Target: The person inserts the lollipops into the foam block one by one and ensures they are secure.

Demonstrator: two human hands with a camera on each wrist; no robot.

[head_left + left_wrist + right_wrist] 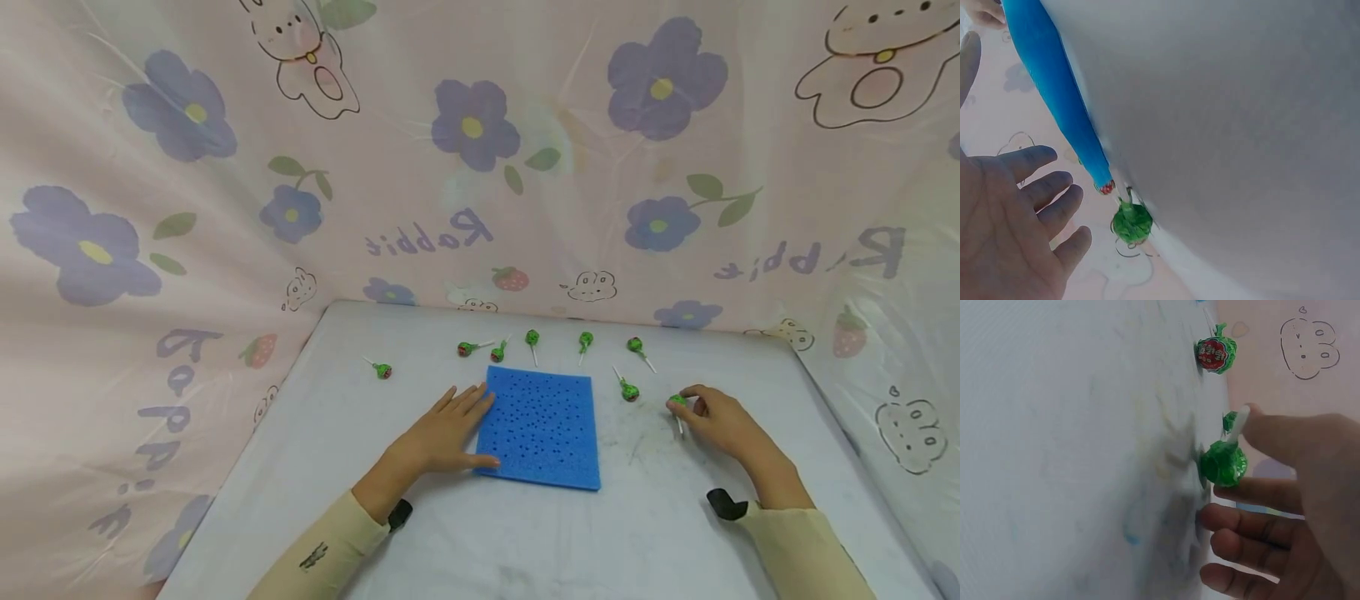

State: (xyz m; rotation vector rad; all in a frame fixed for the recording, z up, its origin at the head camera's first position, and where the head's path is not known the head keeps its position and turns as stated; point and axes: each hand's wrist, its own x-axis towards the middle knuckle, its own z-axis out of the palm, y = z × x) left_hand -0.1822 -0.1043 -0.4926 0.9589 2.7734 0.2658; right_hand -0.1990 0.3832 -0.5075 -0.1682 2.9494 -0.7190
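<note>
1. A person's right hand (723, 421) curls its thumb and forefinger about a round lollipop in shiny green wrapping on a thin white stick (678, 400); whether the candy is off the surface cannot be told.
2. That lollipop is on the right side of a smudged white desk (637, 533), well apart from the right edge of a thin, square blue pad, seemingly foam (540, 429). Its stick points toward the desk's near edge.
3. The left hand (450, 429) is spread wide, fingers straight, fingertips at the pad's left edge and thumb near its near left corner.
4. The lollipop looks light, with a hard ball and a slim, fairly stiff stick. The glossy wrapper may slip and the round head could roll, so a pinch where head meets stick seems the surest hold.
5. The pad, dotted with small dark holes, looks light and soft, liable to slide or bend; flat pressure along an edge should steady it.
6. Seven more green-wrapped lollipops (532, 337) lie about: five toward the desk's far edge, one toward its left edge, one between pad and right hand. Crinkled wrapping and some red labels show.
</note>
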